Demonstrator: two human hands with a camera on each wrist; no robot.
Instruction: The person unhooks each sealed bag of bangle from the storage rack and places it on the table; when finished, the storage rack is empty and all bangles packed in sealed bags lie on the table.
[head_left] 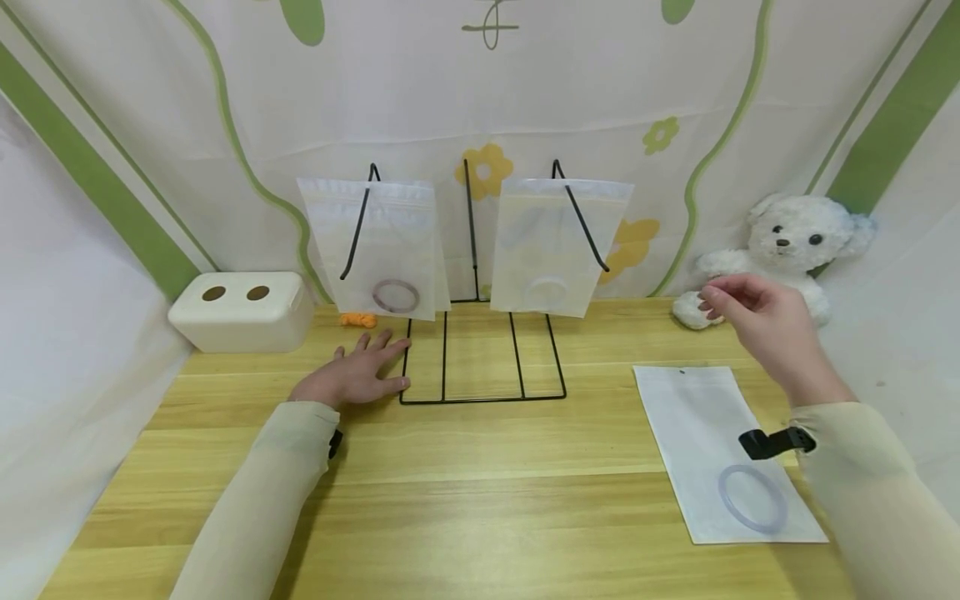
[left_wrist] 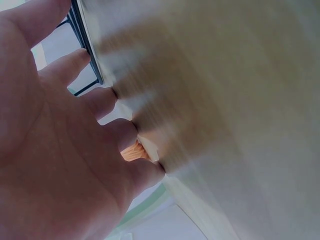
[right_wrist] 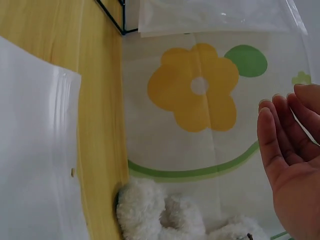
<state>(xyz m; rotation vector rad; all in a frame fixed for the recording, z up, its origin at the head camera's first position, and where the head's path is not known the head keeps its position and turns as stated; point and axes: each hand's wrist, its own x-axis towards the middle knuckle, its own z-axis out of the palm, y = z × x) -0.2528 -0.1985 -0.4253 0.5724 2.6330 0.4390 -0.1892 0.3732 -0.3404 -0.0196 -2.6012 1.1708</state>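
Bag (head_left: pixel 705 442), four o'clock: likely light, limp; pinch holed end. Left hand (head_left: pixel 358 377) spread; right hand (head_left: pixel 772 333) loosely curved, empty.

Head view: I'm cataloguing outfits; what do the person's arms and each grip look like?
A plain, cream-beige fabric left sleeve and matching right sleeve reach the wrists. A black strap with a blocky end sits at the right one; a black piece shows at the left. Left grip and right grip are gloveless.

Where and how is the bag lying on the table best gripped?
Pinch the bag by its far right corner, probably from the right, nearest the right hand: the flat edge leaves the hole uncovered, and the ring lies at the near end.
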